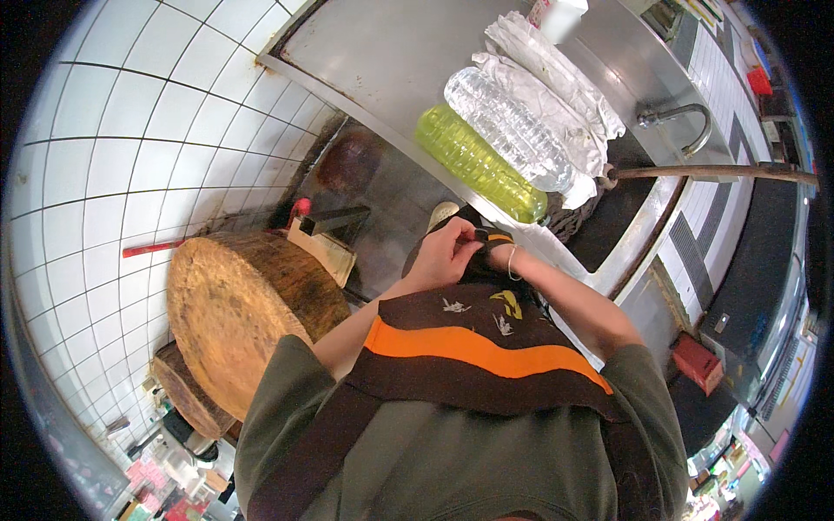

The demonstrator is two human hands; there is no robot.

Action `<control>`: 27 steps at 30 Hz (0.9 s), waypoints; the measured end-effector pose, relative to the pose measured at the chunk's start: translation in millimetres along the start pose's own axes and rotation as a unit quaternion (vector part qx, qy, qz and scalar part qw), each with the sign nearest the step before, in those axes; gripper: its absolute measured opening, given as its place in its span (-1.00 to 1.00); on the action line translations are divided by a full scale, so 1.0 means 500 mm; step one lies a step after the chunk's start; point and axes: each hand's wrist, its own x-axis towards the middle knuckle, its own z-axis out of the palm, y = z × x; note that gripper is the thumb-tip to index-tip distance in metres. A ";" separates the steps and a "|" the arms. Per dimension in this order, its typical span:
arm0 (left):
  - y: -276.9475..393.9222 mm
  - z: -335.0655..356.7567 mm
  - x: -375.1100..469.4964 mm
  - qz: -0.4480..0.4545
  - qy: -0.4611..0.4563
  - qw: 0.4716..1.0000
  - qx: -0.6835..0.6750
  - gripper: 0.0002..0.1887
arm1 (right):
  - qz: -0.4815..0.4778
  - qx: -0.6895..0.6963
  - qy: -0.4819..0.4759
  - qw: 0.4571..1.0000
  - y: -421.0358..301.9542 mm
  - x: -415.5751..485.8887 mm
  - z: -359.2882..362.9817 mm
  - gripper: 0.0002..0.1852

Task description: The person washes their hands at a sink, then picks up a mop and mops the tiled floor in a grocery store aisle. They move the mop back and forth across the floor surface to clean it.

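Note:
Close together at waist height, my left hand (449,251) and my right hand (500,255) meet in front of the dark brown apron (417,397) with an orange band. The left thumb and fingers pinch a small dark piece (482,236), which I cannot identify. Most of the right hand's fingers are hidden, and a pale bracelet (513,264) circles that wrist. Just beyond the hands, a ribbed plastic bottle of yellow-green liquid (479,163) lies on the steel counter (378,58). Beside it lies a clear ribbed plastic bottle (508,127).
Crumpled white wrappings (554,84) lie past the bottles. A faucet (697,124) and a wooden stick (710,171) are by the sink (625,260) at right. At left stand a thick round wooden chopping block (225,312) and a tiled wall (124,169).

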 end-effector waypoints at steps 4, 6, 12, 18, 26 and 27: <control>-0.107 0.044 -0.006 0.124 0.046 0.989 0.062 -0.80 | -0.027 -0.022 0.004 0.999 -0.033 -0.036 -0.019 -0.70; -0.106 0.047 -0.005 0.180 0.065 0.978 0.083 -0.80 | -0.013 0.034 0.013 0.999 -0.090 -0.051 -0.039 -0.70; -0.033 0.026 -0.007 0.071 -0.056 0.995 0.030 -0.80 | -0.006 0.023 -0.033 0.999 -0.082 -0.055 -0.020 -0.70; -0.065 0.041 -0.009 0.229 -0.098 0.963 0.098 -0.66 | -0.009 0.001 -0.086 0.996 -0.091 -0.065 -0.041 -0.71; -0.073 0.029 -0.044 0.225 -0.097 0.964 0.099 -0.67 | 0.008 -0.027 -0.144 0.989 -0.092 -0.072 -0.042 -0.71; -0.069 0.025 -0.046 0.226 -0.094 0.965 0.098 -0.69 | 0.011 -0.033 -0.152 0.988 -0.086 -0.072 -0.039 -0.71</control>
